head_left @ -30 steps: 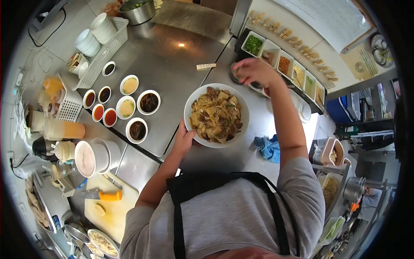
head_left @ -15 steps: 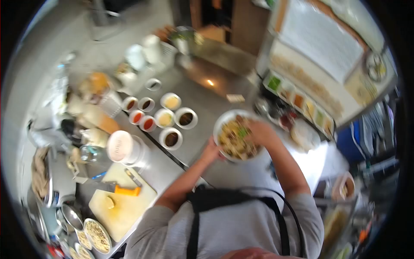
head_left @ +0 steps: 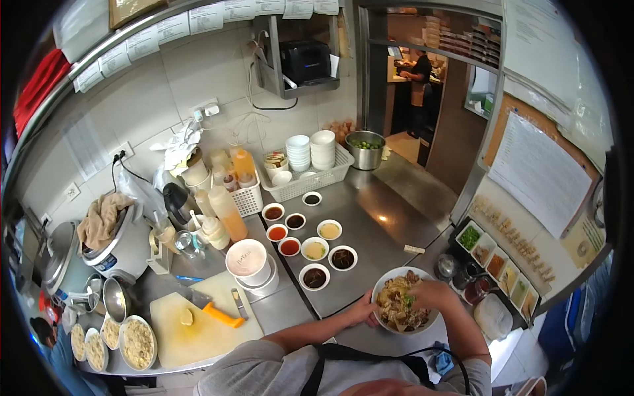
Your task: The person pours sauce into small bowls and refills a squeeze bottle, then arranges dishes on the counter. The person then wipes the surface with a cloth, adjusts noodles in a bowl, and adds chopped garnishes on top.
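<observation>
A white bowl (head_left: 432, 325) of noodle-like food with meat and chopped greens stands at the steel counter's front edge. My left hand (head_left: 363, 310) grips its left rim. Over the bowl's right side is my right hand (head_left: 429, 295), its fingers bent down at the food beside the greens; whether they pinch anything is hidden. To the left, small white bowls of dark, red and pale sauces stand in a group, among them a dark sauce bowl (head_left: 343, 258). A small tag (head_left: 414, 249) lies behind the big bowl.
Right of the bowl are jars (head_left: 477, 288) and a topping tray (head_left: 496, 265). On the left are a cutting board (head_left: 170, 350) with an orange-handled knife (head_left: 223, 315), a white tub (head_left: 247, 262) and filled bowls. A pot (head_left: 365, 150) stands behind; one person (head_left: 417, 79) is beyond the doorway, another at lower left.
The camera view has tilted upward, so the wall and doorway now show and the bowl appears lower. My left hand remains at the rim and my right hand over the food.
</observation>
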Available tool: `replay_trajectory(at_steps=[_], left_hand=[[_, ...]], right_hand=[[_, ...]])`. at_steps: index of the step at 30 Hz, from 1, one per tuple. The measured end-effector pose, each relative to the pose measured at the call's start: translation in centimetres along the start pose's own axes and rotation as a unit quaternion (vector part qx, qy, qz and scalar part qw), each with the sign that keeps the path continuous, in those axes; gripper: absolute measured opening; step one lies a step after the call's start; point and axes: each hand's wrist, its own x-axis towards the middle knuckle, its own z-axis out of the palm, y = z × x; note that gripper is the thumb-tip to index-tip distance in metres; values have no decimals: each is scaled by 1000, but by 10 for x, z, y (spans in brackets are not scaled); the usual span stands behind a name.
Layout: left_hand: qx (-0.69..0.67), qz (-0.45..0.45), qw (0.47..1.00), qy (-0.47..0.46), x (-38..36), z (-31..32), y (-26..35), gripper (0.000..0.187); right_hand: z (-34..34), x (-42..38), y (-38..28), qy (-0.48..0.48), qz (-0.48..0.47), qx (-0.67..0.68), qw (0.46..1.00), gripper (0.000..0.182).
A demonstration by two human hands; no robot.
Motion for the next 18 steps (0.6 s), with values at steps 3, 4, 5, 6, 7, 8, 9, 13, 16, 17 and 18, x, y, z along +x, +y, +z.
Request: replay_trajectory(at_steps=[3,4,5,6,7,8,9,13,16,17,18], left_hand=[[4,-5,1000,0,0,0,3,64],[3,-4,1000,-1,0,0,0,64],[6,-3,1000,-3,5,-4,-6,65],[2,-3,1000,-3,4,-3,-6,66],[-1,-2,1000,-2,2,-3,-4,66],[-2,-1,1000,-2,1,-2,-2,67],[-4,1,1000,2,2,-2,-1,68],[-8,-1,1000,13,0,1,4,70],[-14,-1,1000,12,2,-1,2,70],[-16,-1,1000,11,2,-1,0,70],[-10,-3,1000,7,2,-1,0,69]], right_hand=[[-31,39,18,47,141,81,986,23],[-21,58,39,103,165,94,976,24],[-6,77,63,157,189,108,963,26],[11,92,84,171,189,87,963,28],[32,105,104,187,189,65,962,31],[44,113,114,203,188,44,960,35],[50,116,114,190,195,10,962,37],[74,123,121,129,222,-46,965,37],[79,131,128,21,244,24,969,30],[80,132,129,-25,251,57,966,28],[81,129,128,-12,245,44,968,25]])
